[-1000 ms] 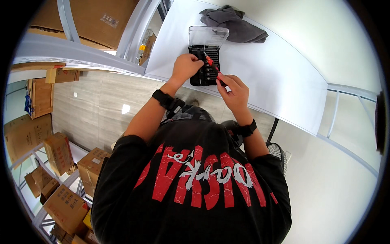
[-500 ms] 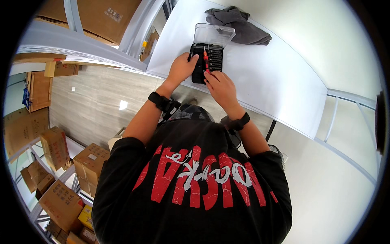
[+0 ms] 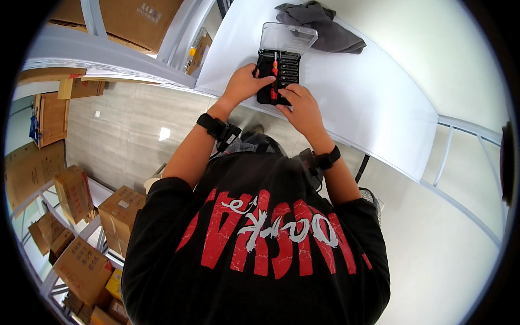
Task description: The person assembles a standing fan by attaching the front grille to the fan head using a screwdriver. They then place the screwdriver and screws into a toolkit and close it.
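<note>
A black bit case (image 3: 264, 98) lies at the table's near edge with its clear lid (image 3: 287, 36) raised on the far side. In its middle slot rests a red and black screwdriver (image 3: 274, 70), tip pointing away from me. Rows of dark bits (image 3: 290, 67) fill the right half. My left hand (image 3: 242, 85) grips the case's left side, thumb reaching over toward the screwdriver. At the lower right corner is my right hand (image 3: 305, 111), thumb and index finger apart, fingertips by the screwdriver's handle. Whether they touch it is unclear.
The white table (image 3: 374, 103) curves away to the right. A crumpled grey cloth (image 3: 330, 32) lies behind the lid. Metal shelving (image 3: 130, 59) with cardboard boxes stands at the left, and more boxes (image 3: 122, 216) are at the lower left.
The screwdriver, pinched and tilted by my right hand before, now lies straight in the case. My right fingers have parted from their pinch. My left thumb has moved farther over the case.
</note>
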Tool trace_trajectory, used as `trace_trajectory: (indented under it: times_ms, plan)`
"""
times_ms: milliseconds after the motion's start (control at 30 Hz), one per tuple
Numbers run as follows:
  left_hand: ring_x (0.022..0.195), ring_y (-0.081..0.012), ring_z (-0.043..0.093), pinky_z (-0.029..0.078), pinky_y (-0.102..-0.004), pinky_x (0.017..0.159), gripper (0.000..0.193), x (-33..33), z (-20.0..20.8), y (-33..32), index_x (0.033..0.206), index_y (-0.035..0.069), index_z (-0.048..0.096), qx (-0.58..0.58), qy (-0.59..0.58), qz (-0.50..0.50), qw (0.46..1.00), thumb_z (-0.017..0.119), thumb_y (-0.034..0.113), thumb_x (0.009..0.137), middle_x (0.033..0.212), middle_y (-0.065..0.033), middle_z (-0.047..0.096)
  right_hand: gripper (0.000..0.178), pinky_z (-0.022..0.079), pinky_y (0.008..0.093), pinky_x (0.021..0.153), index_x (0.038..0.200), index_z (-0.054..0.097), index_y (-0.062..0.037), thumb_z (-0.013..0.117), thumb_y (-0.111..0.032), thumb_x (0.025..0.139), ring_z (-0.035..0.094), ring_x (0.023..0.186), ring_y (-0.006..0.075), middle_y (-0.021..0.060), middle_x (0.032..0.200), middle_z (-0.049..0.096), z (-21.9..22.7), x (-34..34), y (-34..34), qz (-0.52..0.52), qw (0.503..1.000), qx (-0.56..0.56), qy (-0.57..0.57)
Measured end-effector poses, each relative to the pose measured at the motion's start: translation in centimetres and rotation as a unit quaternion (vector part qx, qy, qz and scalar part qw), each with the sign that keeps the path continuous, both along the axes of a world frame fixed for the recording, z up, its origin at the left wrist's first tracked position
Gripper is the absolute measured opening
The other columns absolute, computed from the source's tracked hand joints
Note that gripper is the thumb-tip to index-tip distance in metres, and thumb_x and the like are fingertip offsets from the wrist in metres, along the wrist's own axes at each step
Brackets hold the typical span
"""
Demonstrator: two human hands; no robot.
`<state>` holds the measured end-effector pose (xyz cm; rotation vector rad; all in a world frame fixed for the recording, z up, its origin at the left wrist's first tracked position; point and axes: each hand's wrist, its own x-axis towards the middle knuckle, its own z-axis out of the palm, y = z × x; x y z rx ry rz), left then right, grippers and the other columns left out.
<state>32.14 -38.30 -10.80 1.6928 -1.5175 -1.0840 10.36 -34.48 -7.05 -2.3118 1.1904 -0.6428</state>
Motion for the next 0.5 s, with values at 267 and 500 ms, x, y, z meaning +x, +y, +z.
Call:
trace_trajectory:
  times_ms: [267, 500]
  plan:
    - [0.067, -0.0271, 0.061, 0.048, -0.0389, 0.062, 0.056, -0.1, 0.2, -0.3, 0.073, 0.004, 0.055, 0.042, -0.015, 0.007, 0.999, 0.088, 0.049, 0.069, 0.070, -0.0112, 0.062, 0.044, 0.051, 0.0440, 0.091, 0.118, 0.068, -0.0070, 0.081, -0.013, 0.076, 0.059, 0.107, 0.0345, 0.0110, 0.113, 0.061, 2.0, 0.6, 0.1, -0.021, 0.999, 0.031, -0.019]
    - [0.067, -0.0248, 0.061, 0.049, -0.0386, 0.064, 0.055, 0.4, -0.7, -1.0, 0.075, 0.003, 0.055, 0.050, 0.029, 0.002, 0.998, 0.091, 0.044, 0.067, 0.071, -0.0106, 0.062, 0.049, 0.051, 0.0434, 0.090, 0.121, 0.068, -0.0038, 0.083, -0.018, 0.077, 0.060, 0.105, 0.0346, 0.0119, 0.112, 0.062, 0.0, 0.7, -0.3, -0.020, 0.999, 0.047, -0.004]
